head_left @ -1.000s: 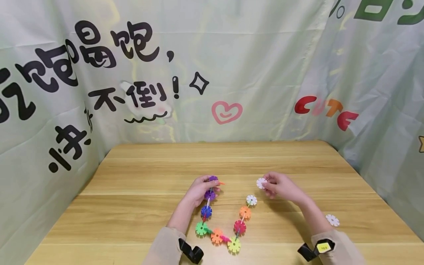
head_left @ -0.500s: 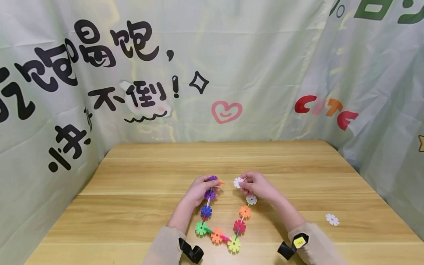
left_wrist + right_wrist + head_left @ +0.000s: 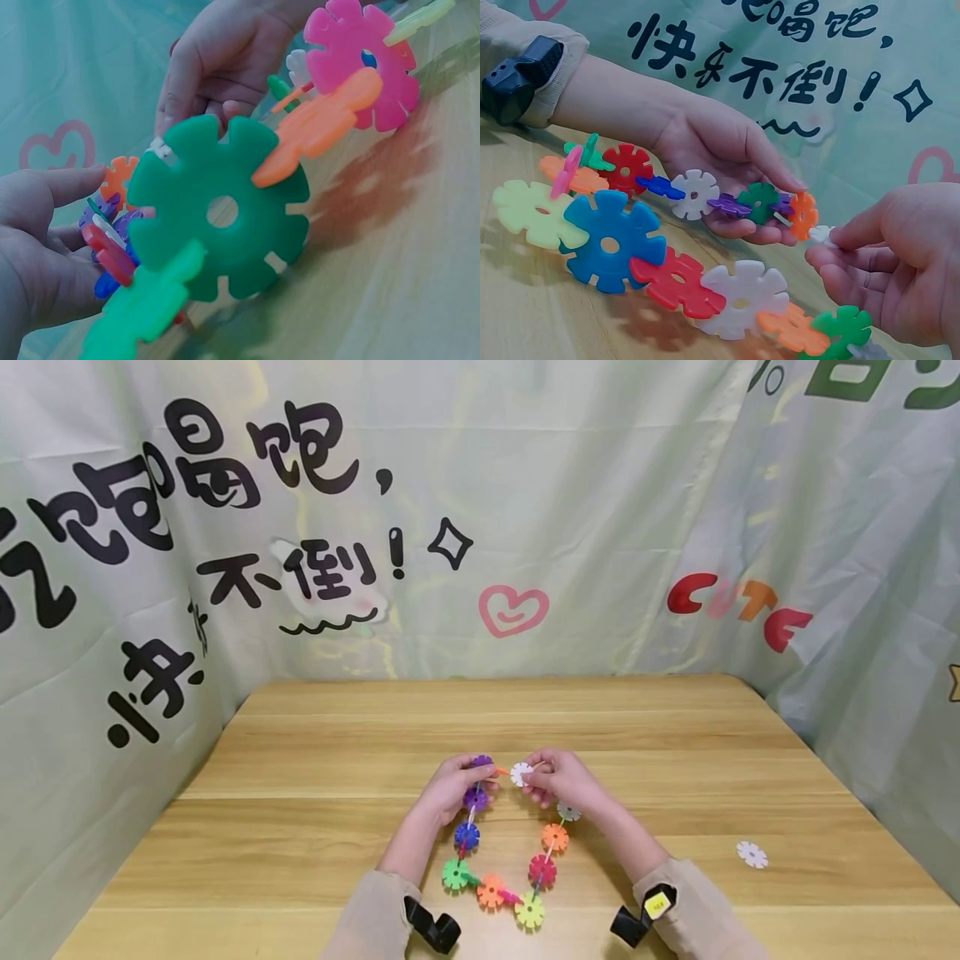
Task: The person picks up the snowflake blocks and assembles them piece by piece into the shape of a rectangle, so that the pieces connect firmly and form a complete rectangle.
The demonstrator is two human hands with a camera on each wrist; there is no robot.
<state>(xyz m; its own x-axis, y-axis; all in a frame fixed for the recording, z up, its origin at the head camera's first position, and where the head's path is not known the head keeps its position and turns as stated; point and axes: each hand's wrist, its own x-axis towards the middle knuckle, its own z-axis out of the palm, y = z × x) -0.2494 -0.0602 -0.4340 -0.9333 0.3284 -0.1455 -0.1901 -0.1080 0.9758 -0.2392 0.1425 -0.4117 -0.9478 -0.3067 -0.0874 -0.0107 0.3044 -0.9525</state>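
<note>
A chain of interlocked, notched plastic snowflake discs lies in a U on the table. My left hand [image 3: 448, 789] holds the chain's far left end, thumb on top near a purple disc [image 3: 482, 762]. From that end an orange disc [image 3: 803, 216] points right. My right hand [image 3: 564, 781] pinches a white snowflake disc [image 3: 521, 774] between thumb and fingers, its edge right at the orange disc. In the right wrist view my fingers mostly cover this white disc [image 3: 823, 235]. The chain's other end, a white disc [image 3: 568, 812], sits below my right hand.
A loose white disc [image 3: 752, 855] lies on the wooden table [image 3: 337, 860] to the right. The chain's near side, with a yellow disc [image 3: 529, 911], runs between my forearms. A printed curtain [image 3: 600, 527] stands behind the table.
My right hand has moved left with the white disc, from well apart to the orange disc at the chain's end. My left hand and the chain have stayed in place.
</note>
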